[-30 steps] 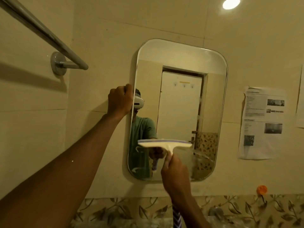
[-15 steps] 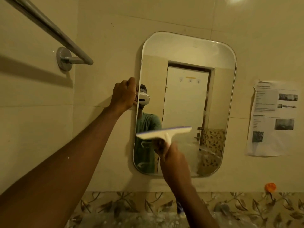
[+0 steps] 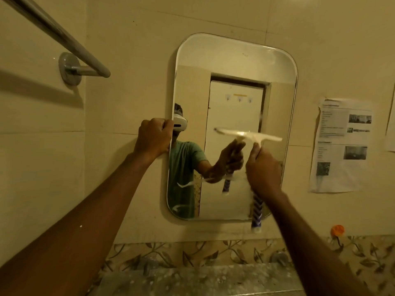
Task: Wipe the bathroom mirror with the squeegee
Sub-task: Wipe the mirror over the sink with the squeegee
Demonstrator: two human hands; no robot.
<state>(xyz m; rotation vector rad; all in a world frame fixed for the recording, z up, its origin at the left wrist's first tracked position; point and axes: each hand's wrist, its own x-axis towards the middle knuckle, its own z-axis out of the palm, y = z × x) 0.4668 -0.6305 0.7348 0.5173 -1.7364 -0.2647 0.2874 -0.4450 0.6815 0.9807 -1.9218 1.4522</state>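
A tall mirror [image 3: 235,65] with rounded corners hangs on the tiled wall. My left hand [image 3: 155,137] grips its left edge at mid height. My right hand [image 3: 264,170] is closed around the handle of a white squeegee [image 3: 256,136]. The squeegee's blade lies about level in front of the mirror's right half, slightly blurred. Its blue-and-white striped handle end [image 3: 257,212] sticks out below my fist. White smears show on the lower left of the glass. I cannot tell whether the blade touches the glass.
A metal towel rail [image 3: 64,42] juts out at the upper left. Printed paper sheets [image 3: 342,146] are stuck to the wall right of the mirror. An orange hook [image 3: 337,230] sits at the lower right. A leaf-patterned tile band [image 3: 192,253] and speckled ledge run below.
The squeegee has moved from the mirror's lower left, up and across to its right half. My left hand has kept its hold on the mirror's left edge. The camera has shifted.
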